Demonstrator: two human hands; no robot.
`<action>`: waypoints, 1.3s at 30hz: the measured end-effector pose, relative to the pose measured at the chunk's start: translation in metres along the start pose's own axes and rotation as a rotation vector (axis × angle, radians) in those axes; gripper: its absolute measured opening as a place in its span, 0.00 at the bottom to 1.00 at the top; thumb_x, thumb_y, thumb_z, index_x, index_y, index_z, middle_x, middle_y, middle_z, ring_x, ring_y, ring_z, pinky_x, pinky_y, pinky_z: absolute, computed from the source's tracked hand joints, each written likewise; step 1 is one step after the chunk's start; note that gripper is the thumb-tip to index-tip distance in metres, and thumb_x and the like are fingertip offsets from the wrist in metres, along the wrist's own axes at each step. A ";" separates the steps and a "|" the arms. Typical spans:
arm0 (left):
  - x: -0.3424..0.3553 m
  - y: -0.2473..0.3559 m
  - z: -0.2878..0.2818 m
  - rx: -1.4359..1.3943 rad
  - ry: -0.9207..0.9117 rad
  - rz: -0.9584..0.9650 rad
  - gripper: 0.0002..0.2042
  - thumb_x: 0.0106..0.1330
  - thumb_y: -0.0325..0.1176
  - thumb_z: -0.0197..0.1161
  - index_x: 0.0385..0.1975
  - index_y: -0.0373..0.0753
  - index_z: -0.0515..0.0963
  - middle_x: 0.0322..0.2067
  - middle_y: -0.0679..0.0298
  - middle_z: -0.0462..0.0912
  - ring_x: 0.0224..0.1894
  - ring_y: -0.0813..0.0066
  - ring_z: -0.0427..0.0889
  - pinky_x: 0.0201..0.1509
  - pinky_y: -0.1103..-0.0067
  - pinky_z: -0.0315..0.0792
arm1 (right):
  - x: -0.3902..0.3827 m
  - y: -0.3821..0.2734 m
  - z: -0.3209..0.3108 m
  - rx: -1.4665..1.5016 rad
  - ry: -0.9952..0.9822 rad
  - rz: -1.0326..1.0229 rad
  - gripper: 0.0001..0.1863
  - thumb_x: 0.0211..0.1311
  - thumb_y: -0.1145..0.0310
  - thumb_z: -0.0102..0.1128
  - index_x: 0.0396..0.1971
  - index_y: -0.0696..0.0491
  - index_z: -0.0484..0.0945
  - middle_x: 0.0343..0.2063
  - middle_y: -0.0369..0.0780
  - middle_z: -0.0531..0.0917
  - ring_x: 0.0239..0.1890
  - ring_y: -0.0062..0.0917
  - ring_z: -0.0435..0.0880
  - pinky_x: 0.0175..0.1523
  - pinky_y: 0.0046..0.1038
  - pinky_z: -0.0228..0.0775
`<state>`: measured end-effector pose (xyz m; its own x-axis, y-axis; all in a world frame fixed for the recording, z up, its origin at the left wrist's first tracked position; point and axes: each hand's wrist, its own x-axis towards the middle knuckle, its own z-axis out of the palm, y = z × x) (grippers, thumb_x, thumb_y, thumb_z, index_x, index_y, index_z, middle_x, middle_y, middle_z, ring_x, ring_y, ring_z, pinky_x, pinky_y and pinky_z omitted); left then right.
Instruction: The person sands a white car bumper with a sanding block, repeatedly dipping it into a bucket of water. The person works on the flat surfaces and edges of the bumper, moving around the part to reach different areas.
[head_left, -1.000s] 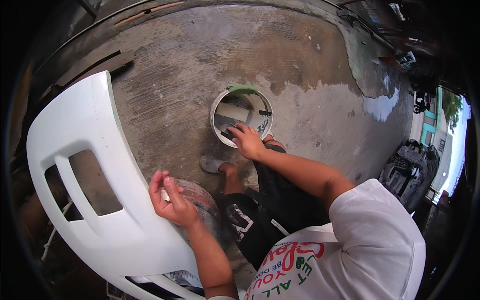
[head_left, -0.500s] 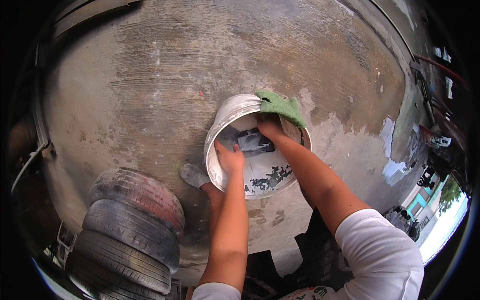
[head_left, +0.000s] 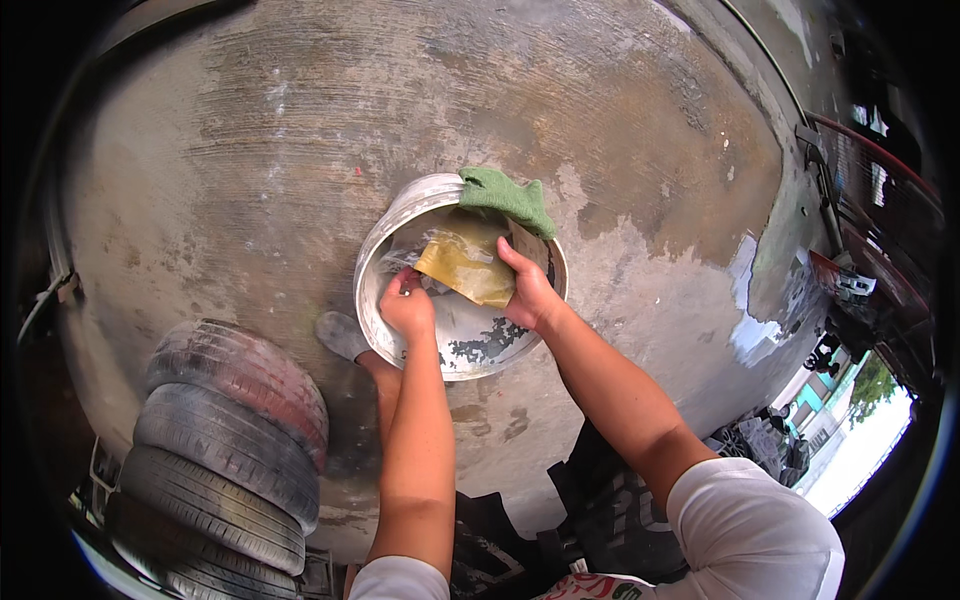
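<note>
My right hand (head_left: 530, 290) grips the lower right side of a yellow-brown sheet of sandpaper (head_left: 465, 260), thumb on top and fingers beneath. The sheet looks wet and shiny, held over the mouth of a round white bucket (head_left: 375, 260). My left hand (head_left: 408, 308) is inside the left of the bucket's rim, closed with fingertips pinched close to the sheet's lower left corner; what they hold, if anything, I cannot make out. A green cloth (head_left: 508, 200) hangs over the far rim. Dark flaked patches (head_left: 485, 342) mark the bucket's near inner wall.
Worn tyres (head_left: 220, 450) are stacked at the lower left. A foot in a grey shoe (head_left: 342, 335) stands left of the bucket on the stained concrete floor (head_left: 330, 150). Dark items lie below my arms, and a reddish metal frame (head_left: 880, 200) stands at the far right.
The sandpaper has gone from its dark face inside the bucket to its yellow-brown face, raised nearer the rim. My right hand has moved from the far rim to the sheet's right side.
</note>
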<state>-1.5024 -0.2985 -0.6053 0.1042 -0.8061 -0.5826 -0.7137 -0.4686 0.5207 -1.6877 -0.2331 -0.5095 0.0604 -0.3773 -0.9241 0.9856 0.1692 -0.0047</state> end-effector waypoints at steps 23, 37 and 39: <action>-0.055 0.098 -0.076 -0.715 -0.431 -0.526 0.10 0.78 0.38 0.66 0.43 0.37 0.83 0.38 0.62 0.89 0.25 0.80 0.74 0.27 0.81 0.69 | -0.037 0.039 -0.010 -0.254 0.176 -0.017 0.31 0.78 0.45 0.58 0.71 0.47 0.70 0.66 0.40 0.76 0.65 0.29 0.75 0.64 0.42 0.69; -0.039 -0.009 -0.055 0.079 -0.514 -0.060 0.18 0.72 0.28 0.67 0.60 0.35 0.80 0.43 0.61 0.90 0.23 0.81 0.78 0.25 0.81 0.71 | 0.084 0.040 0.015 -1.639 0.596 -0.980 0.44 0.58 0.64 0.74 0.75 0.48 0.66 0.55 0.52 0.84 0.55 0.50 0.85 0.63 0.47 0.77; -0.030 -0.015 -0.046 0.037 -0.441 -0.059 0.20 0.70 0.29 0.69 0.62 0.36 0.80 0.47 0.60 0.89 0.24 0.80 0.79 0.24 0.79 0.72 | 0.102 0.033 0.035 -1.688 0.482 -0.756 0.40 0.59 0.64 0.73 0.72 0.48 0.69 0.53 0.50 0.85 0.56 0.48 0.85 0.59 0.48 0.79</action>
<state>-1.4631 -0.2833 -0.5671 -0.1541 -0.5436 -0.8251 -0.7406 -0.4893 0.4606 -1.6436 -0.2974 -0.5906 -0.5816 -0.5875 -0.5627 -0.3937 0.8085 -0.4373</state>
